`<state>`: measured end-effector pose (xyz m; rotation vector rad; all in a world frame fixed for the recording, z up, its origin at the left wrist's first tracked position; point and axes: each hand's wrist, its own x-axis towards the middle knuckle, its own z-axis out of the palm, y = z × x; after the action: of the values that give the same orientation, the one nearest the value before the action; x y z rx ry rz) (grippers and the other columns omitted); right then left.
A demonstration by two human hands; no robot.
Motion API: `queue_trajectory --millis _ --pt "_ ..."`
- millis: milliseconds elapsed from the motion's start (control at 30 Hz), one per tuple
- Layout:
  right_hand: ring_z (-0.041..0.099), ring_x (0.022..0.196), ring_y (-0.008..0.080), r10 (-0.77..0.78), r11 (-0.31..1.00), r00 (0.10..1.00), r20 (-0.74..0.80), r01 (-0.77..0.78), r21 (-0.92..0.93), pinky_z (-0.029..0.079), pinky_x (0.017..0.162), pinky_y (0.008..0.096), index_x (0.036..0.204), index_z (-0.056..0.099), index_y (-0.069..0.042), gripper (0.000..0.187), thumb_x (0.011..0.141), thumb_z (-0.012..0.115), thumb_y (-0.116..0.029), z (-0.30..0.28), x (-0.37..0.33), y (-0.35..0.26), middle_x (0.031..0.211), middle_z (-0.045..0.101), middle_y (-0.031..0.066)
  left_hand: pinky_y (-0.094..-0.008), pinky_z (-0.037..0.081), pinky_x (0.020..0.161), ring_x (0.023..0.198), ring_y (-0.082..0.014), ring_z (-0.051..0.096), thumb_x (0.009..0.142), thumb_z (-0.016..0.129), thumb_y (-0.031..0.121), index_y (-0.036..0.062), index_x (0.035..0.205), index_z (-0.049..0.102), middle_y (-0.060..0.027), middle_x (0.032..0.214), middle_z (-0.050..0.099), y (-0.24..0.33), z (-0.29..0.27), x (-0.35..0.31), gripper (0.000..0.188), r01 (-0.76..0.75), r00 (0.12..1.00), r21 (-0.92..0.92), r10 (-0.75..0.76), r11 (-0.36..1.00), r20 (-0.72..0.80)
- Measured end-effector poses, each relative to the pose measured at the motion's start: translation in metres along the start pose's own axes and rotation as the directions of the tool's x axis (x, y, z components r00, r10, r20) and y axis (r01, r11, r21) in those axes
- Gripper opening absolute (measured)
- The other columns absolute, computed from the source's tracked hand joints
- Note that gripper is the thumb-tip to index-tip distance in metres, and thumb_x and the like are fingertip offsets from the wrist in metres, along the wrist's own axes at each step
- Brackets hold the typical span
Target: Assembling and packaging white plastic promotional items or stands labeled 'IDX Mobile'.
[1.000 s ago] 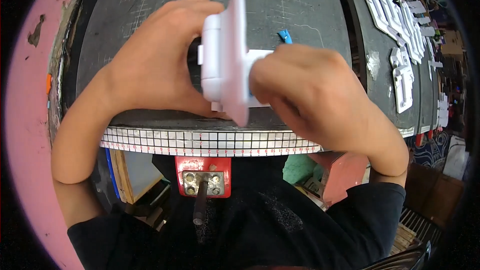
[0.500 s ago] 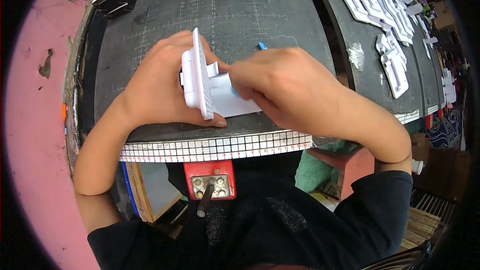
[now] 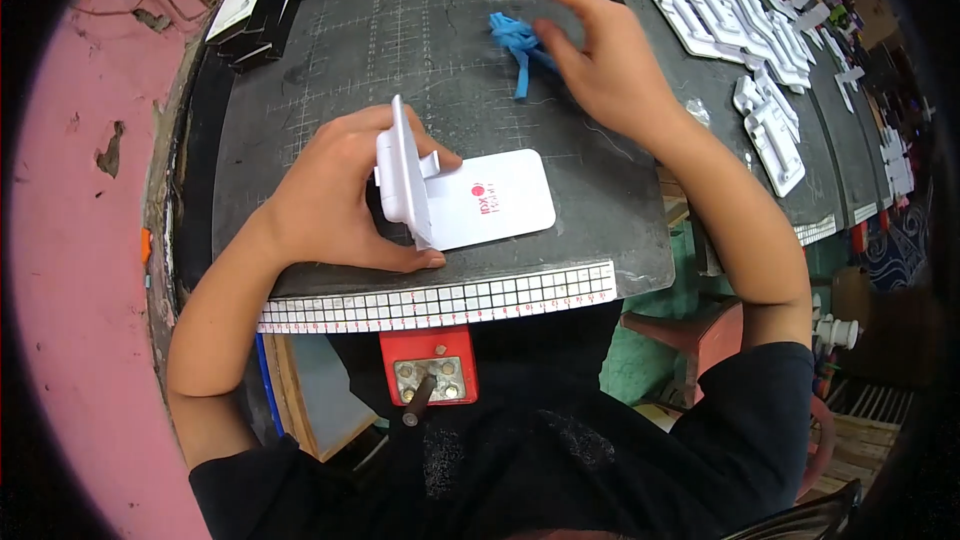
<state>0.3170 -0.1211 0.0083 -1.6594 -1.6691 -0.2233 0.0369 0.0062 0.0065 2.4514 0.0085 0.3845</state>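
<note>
My left hand [image 3: 345, 190] is closed round the upright ribbed panel of a white plastic phone stand [image 3: 404, 175]. The stand's flat base [image 3: 495, 202] lies on the dark table, with a red print on its surface. Farther off to the right, my right hand [image 3: 610, 60] is over the table with fingers apart and holds nothing. Just left of its thumb lies a crumpled blue cloth strip [image 3: 513, 37]; I cannot tell whether the thumb touches it.
A gridded ruler strip [image 3: 440, 303] runs along the near table edge. Black boxes [image 3: 262, 15] line the far left. On the right-hand table lie several white plastic stands [image 3: 735, 25] and a clear plastic scrap [image 3: 697, 112]. A red clamp-like fixture [image 3: 430, 345] is below the edge.
My right hand has moved from the stand to the far right and opened, and the blue cloth now lies beside it. The stand's base is uncovered. My left hand keeps its hold.
</note>
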Motion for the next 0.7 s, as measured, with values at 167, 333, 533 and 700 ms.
queue_trajectory --millis 167,333,533,700 --pt "0.076 0.105 0.021 -0.21 0.952 0.967 0.142 0.169 0.255 0.058 0.093 0.0334 0.131 0.071 0.0 0.037 0.095 0.08 -0.003 -0.029 -0.017 -0.033 0.119 0.077 0.0128 -0.0393 0.053 0.083 0.088 -0.0263 0.07 0.053 0.108 0.041 0.0056 0.111 0.082 -0.0063 0.095 0.072 -0.001 0.003 -0.001 0.073 -0.063 0.996 0.059 0.067 0.996 -0.062" --pt "0.075 0.11 0.0266 -0.287 0.84 0.906 0.312 0.081 0.537 0.06 0.101 0.0393 0.128 0.063 0.006 0.061 0.08 0.097 -0.013 -0.014 -0.038 -0.045 0.119 0.075 0.0177 -0.0412 0.051 0.082 0.089 -0.0278 0.067 0.052 0.108 0.043 0.0072 0.107 0.078 -0.0067 0.096 0.074 0.001 0.002 -0.003 0.072 -0.071 0.997 0.159 0.077 0.985 -0.032" --pt "0.073 0.109 0.0361 -0.316 0.855 0.887 0.338 0.111 0.507 0.059 0.096 0.0458 0.127 0.063 0.0 0.062 0.077 0.098 -0.011 -0.005 -0.05 -0.045 0.119 0.075 0.0164 -0.042 0.053 0.085 0.092 -0.0291 0.068 0.054 0.107 0.044 0.0098 0.105 0.078 -0.0069 0.099 0.074 -0.002 0.004 0.004 0.068 -0.066 0.996 0.104 0.072 0.992 -0.053" --pt "0.069 0.11 0.0363 -0.298 0.856 0.876 0.38 0.068 0.513 0.058 0.095 0.0464 0.127 0.065 -0.003 0.059 0.076 0.094 -0.008 -0.003 -0.052 -0.047 0.123 0.076 0.0127 -0.0417 0.054 0.083 0.093 -0.0285 0.067 0.05 0.107 0.044 0.0101 0.103 0.079 -0.0064 0.101 0.072 -0.003 0.006 0.006 0.069 -0.06 0.997 0.101 0.065 0.993 -0.049"
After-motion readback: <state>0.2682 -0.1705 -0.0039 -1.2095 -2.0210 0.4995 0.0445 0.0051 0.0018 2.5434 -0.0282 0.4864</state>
